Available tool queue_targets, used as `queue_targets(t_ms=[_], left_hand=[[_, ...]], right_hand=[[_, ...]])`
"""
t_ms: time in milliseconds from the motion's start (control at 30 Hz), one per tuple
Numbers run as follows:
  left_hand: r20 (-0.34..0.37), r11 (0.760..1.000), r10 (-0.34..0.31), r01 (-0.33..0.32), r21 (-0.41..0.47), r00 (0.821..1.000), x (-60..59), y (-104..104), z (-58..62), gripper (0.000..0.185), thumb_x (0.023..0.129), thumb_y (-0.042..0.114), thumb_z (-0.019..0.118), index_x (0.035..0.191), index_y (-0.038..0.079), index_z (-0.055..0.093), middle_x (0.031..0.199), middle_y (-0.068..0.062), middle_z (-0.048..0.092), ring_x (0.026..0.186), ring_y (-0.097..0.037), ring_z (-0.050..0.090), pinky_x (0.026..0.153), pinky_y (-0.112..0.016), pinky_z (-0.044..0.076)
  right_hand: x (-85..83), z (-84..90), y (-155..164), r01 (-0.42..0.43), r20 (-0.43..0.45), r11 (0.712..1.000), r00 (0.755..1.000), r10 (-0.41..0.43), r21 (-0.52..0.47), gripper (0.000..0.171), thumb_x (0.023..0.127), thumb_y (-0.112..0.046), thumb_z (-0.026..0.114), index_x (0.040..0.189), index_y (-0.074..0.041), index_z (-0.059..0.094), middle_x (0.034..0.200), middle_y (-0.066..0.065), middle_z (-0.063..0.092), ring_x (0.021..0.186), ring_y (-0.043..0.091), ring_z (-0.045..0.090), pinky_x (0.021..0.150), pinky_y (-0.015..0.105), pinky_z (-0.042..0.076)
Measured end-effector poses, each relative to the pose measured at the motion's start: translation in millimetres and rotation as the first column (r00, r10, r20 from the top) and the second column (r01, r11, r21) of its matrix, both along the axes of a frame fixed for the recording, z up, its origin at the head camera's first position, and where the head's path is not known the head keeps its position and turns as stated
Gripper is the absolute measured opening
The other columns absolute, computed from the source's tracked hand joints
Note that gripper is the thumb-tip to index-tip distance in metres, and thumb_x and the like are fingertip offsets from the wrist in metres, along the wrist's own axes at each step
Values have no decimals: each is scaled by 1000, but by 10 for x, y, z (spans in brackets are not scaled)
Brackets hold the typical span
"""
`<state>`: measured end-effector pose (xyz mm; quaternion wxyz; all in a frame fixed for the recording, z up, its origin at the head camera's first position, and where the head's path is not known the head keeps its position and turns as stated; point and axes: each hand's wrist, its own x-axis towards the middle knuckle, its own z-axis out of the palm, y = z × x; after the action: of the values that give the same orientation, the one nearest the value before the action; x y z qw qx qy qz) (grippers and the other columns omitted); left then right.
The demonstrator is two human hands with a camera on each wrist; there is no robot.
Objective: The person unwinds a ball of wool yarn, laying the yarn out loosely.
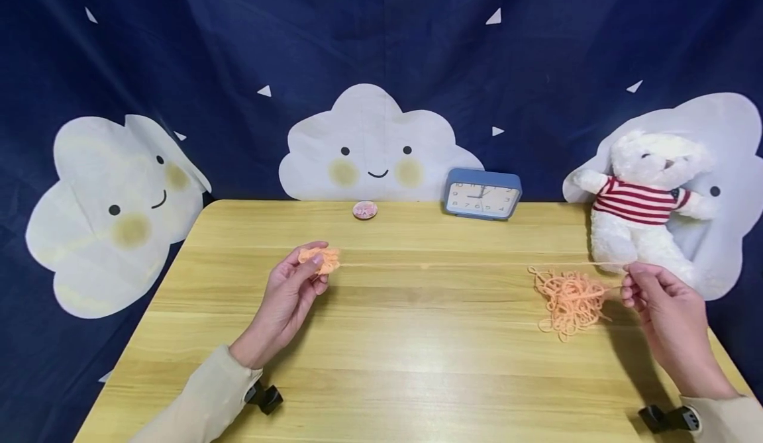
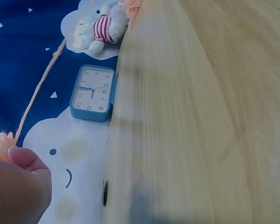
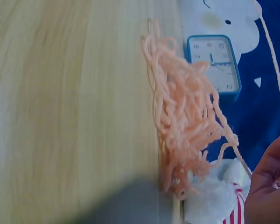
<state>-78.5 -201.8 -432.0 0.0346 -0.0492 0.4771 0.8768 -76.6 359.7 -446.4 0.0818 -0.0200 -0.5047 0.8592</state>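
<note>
My left hand (image 1: 298,283) holds a small wound ball of peach yarn (image 1: 320,257) between thumb and fingers above the wooden table (image 1: 387,337). A taut strand (image 1: 453,264) runs from the ball across to my right hand (image 1: 640,287), which pinches it at the table's right side. A loose tangle of the same yarn (image 1: 569,299) lies on the table just left of the right hand. In the left wrist view my fingertips (image 2: 25,158) hold the ball (image 2: 3,142) and the strand (image 2: 35,95). The right wrist view fills with the tangle (image 3: 186,121).
A blue alarm clock (image 1: 481,195) and a small pink round badge (image 1: 365,210) stand at the table's far edge. A white teddy bear in a red striped shirt (image 1: 640,204) leans at the back right. A dark blue cloud-print backdrop (image 1: 375,145) hangs behind.
</note>
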Motion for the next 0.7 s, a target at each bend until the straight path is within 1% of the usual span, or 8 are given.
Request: queue_targets(t_ms=[100,200,300,400,467,567,633,700], left_hand=[[-8,1000,4,-4,-1,1000,4,-9,2,26,111,3,61,137,1,65,117,-9,63,85,-13,62,71,-21,55],[-20,1000,2,-2,6,1000,3,-13,1,27,112,4,60,138,1,64,116,-9,63,84,-13,62,71,-21,55],[-29,1000,-3,3,10,1000,-4,-2,-2,26,112,4,59,137,0,64,118,-10,64,84,-13,61,71,-21,54],[-35,1000,-15,16,19,999,-13,9,8,25,112,4,60,136,0,65,121,-11,63,85,-13,60,72,-21,55],[-38,999,-25,26,25,999,-18,14,15,25,112,4,61,136,0,65,122,-12,62,86,-13,60,72,-21,55],[-42,998,-45,46,33,998,-20,22,26,24,111,3,62,135,1,65,121,-13,61,85,-13,60,72,-21,56],[-45,997,-59,61,37,997,-20,27,29,25,110,1,62,135,1,65,121,-13,61,85,-13,61,73,-20,56],[-50,996,-76,77,38,996,-21,37,30,26,109,-1,62,135,1,66,121,-13,61,85,-13,62,73,-20,57]], right_hand=[[1,-18,72,-16,16,1000,1000,16,14,26,112,6,52,109,4,77,90,9,75,74,15,72,63,22,60],[-15,-51,144,-102,55,993,994,99,56,30,113,7,48,109,2,78,93,9,76,79,14,73,68,22,61],[-26,-85,198,-217,113,966,973,202,138,35,113,8,45,110,-1,79,99,8,78,85,13,74,74,22,61],[-34,-109,202,-286,172,933,952,252,218,36,113,9,45,111,-5,79,103,6,79,90,10,74,78,21,61],[-38,-122,188,-306,203,918,944,259,251,37,112,10,46,112,-6,79,105,4,79,91,9,74,79,21,61],[-41,-135,160,-313,229,908,940,254,277,36,111,10,48,111,-7,80,105,3,78,92,9,74,80,20,61],[-43,-136,140,-315,233,910,938,256,270,35,112,9,48,112,-7,80,104,3,77,92,9,74,80,20,61],[-40,-129,123,-308,227,918,940,253,249,34,113,6,48,112,-7,80,103,4,77,93,10,74,81,21,61]])
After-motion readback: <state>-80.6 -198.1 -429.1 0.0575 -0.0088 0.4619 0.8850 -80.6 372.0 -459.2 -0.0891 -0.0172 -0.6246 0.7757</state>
